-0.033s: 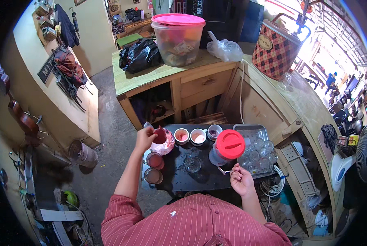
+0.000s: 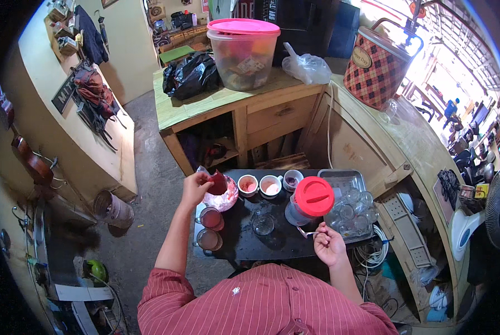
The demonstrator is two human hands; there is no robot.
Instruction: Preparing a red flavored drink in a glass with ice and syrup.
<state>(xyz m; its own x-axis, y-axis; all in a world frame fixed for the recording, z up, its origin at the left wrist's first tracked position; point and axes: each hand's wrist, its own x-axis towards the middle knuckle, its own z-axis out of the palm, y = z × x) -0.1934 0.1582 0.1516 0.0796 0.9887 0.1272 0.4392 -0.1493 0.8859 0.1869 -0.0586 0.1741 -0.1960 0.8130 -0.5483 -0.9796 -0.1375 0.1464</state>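
My left hand [image 2: 196,188] pinches a dark red flat packet [image 2: 218,183] over a round, pink-and-white container or bag [image 2: 222,198] at the table's left. What that round thing is made of is hard to make out. My right hand [image 2: 329,245] holds a metal spoon [image 2: 305,233] by its handle, its bowl pointing left near the foot of a clear pitcher with a red lid [image 2: 314,196]. Two glass mugs of reddish-brown drink, an upper one [image 2: 210,217] and a lower one [image 2: 208,239], stand below my left hand. An empty-looking glass [image 2: 262,224] sits mid-table.
Three white cups, a left [image 2: 247,185], a middle [image 2: 270,186] and a right one [image 2: 292,180], line the far edge of the dark table [image 2: 244,245]. Several glass mugs [image 2: 350,212] fill a metal tray [image 2: 342,177] at right. Beyond, a wooden counter [image 2: 261,100] bears a pink-lidded tub [image 2: 244,56].
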